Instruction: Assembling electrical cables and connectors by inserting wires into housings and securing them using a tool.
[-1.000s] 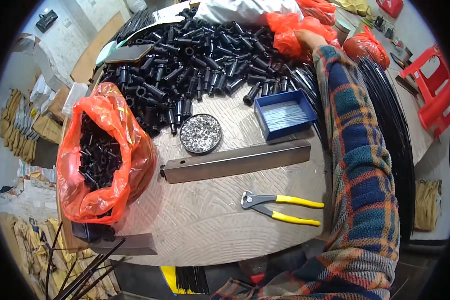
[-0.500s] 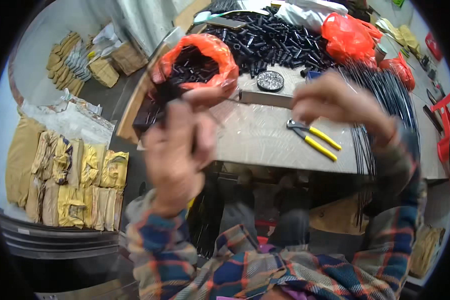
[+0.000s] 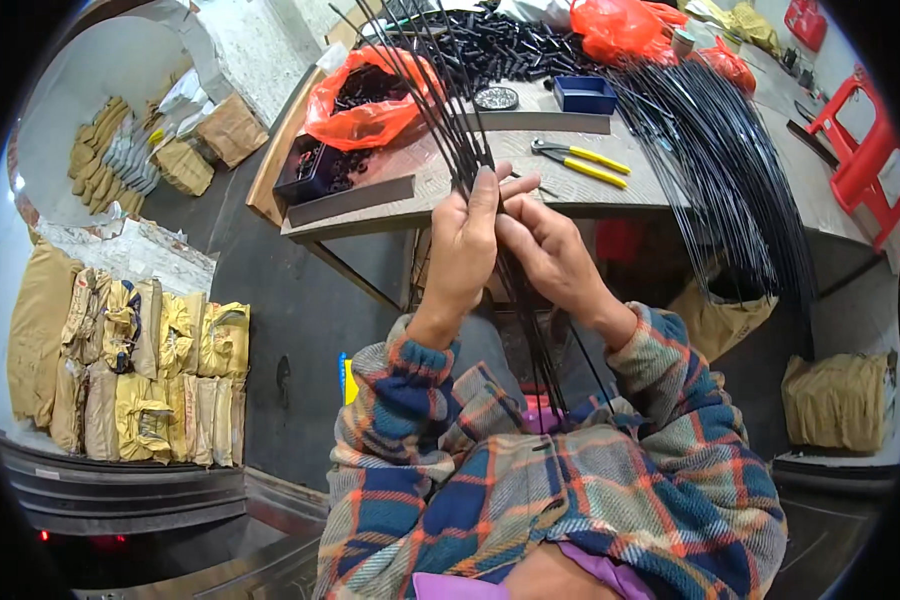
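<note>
A bundle of thin black rods [image 3: 440, 110] runs from my lap up past the table edge, fanning out at the top. My left hand [image 3: 465, 245] is wrapped around the bundle, fingers upward. My right hand [image 3: 550, 255] grips the same rods just beside it, the two hands touching. Both forearms wear plaid sleeves. The lower ends of the rods are hidden between my arms.
On the round wooden table [image 3: 670, 190] lie yellow-handled pliers [image 3: 580, 160], a blue tray [image 3: 585, 95], a round tin [image 3: 495, 98], a grey metal bar [image 3: 545, 122], heaps of short black tubes, orange bags [image 3: 365, 100] and a large sheaf of black rods [image 3: 730, 150]. Tan sacks [image 3: 130, 360] lie at the left, a red stool [image 3: 865, 150] at the right.
My hands came together on the rod bundle. The view swung back from the floor at the left toward the table, and my hands now sit lower and centred.
</note>
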`<control>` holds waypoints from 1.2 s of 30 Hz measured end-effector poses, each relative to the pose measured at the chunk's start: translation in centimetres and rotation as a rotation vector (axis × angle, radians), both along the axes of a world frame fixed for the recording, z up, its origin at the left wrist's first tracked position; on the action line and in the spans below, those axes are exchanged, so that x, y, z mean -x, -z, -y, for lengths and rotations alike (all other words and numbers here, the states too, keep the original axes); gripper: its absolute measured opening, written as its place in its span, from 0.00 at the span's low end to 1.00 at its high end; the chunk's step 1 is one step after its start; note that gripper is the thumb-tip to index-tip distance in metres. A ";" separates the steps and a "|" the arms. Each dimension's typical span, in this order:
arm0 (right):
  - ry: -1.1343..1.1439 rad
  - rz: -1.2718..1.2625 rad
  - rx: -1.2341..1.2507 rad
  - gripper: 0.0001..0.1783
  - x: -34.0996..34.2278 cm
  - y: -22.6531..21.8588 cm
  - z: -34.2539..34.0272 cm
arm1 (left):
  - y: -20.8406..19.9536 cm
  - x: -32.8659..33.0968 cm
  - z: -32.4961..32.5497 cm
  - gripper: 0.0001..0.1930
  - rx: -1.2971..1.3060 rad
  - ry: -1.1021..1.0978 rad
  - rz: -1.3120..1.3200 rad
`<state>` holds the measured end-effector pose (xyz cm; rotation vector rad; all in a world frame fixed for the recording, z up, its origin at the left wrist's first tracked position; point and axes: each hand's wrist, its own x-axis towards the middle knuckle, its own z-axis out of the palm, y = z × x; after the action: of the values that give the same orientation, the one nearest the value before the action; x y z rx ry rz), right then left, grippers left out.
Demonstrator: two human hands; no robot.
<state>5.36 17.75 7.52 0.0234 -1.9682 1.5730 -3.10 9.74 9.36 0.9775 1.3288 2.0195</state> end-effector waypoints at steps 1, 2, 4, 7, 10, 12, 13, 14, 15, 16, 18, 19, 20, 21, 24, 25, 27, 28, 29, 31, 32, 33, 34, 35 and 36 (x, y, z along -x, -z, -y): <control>0.004 0.002 -0.002 0.08 -0.3 0.4 0.2 | 0.1 -0.2 0.1 0.23 0.012 -0.042 -0.023; 0.018 -0.004 -0.018 0.08 -0.5 0.5 0.2 | 0.1 -0.2 0.3 0.23 0.008 -0.043 -0.024; 0.029 -0.012 -0.036 0.08 -0.5 0.8 0.0 | 0.1 0.1 0.8 0.20 0.215 -0.145 -0.294; 0.036 0.073 0.079 0.09 -0.3 0.8 -0.1 | 0.2 0.6 0.9 0.18 0.369 -0.209 -0.343; 0.003 0.129 0.304 0.10 -0.2 0.7 -0.7 | -0.3 0.5 0.7 0.19 0.260 -0.197 -0.170; 0.060 0.146 0.300 0.12 -0.7 0.9 -2.1 | -1.3 0.5 0.6 0.21 0.225 -0.197 -0.111; 0.111 0.121 0.319 0.14 -0.9 1.0 -2.4 | -2.1 0.6 0.9 0.23 0.207 -0.201 -0.084; 0.137 0.118 0.332 0.15 -1.1 1.3 -3.7 | -3.5 0.3 1.4 0.25 0.201 -0.241 -0.083; 0.165 0.115 0.346 0.17 -1.2 1.5 -5.3 | -4.9 0.3 2.2 0.25 0.177 -0.325 -0.081; 0.200 0.095 0.303 0.18 -1.2 1.1 -5.9 | -5.9 0.4 4.0 0.26 0.139 -0.421 -0.080; 0.140 0.049 0.288 0.19 -0.6 0.6 -7.0 | -6.2 1.7 6.6 0.26 -0.049 -0.395 -0.068; 0.104 0.049 0.293 0.18 -0.5 0.1 -6.9 | -6.4 1.3 6.9 0.25 -0.074 -0.402 -0.072; 0.107 0.044 0.290 0.18 -0.4 -0.1 -7.3 | -6.4 0.9 6.5 0.25 -0.073 -0.400 -0.067; 0.113 0.049 0.259 0.18 -0.3 -0.4 -7.6 | -6.5 0.3 6.2 0.25 -0.071 -0.402 -0.062; 0.145 0.102 0.230 0.16 -0.1 -1.3 -7.8 | -7.5 -2.1 8.5 0.26 -0.074 -0.669 -0.144; 0.148 0.130 0.211 0.15 -0.1 -1.5 -7.4 | -7.5 -2.0 9.4 0.26 -0.148 -0.625 -0.140; 0.098 0.163 0.177 0.13 0.0 -1.2 -6.8 | -6.9 -3.0 6.2 0.23 0.008 -0.547 -0.112; 0.071 0.154 0.139 0.12 -0.4 -1.6 -6.1 | -5.6 -2.5 4.6 0.21 0.049 -0.388 -0.091; 0.030 0.142 0.103 0.11 -0.3 -2.1 -5.1 | -3.7 -1.7 3.3 0.21 0.083 -0.255 0.001; -0.011 0.154 0.051 0.11 -0.1 -2.3 -3.5 | -0.3 -1.1 0.5 0.20 -0.038 -0.177 0.071; -0.019 0.173 0.023 0.12 -0.4 -2.6 -2.9 | -0.1 -1.2 0.3 0.19 -0.068 -0.067 0.136; -0.024 0.180 -0.009 0.12 -0.7 -2.9 -2.4 | -0.1 -1.4 0.1 0.19 -0.098 0.047 0.201; -0.027 0.185 -0.009 0.12 -0.4 -2.4 -2.4 | -0.1 -1.7 -0.2 0.18 -0.138 -0.001 0.288; -0.019 0.117 -0.097 0.11 -0.2 -1.7 -2.5 | 0.1 -1.9 -0.6 0.18 -0.139 -0.003 0.296; -0.011 0.048 -0.184 0.10 -0.1 -1.2 -2.6 | 0.3 -1.9 -0.9 0.17 -0.130 -0.098 0.231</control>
<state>5.51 20.38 8.76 0.0710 -2.1483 1.4059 -1.18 10.65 9.05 0.7190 1.1544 2.2399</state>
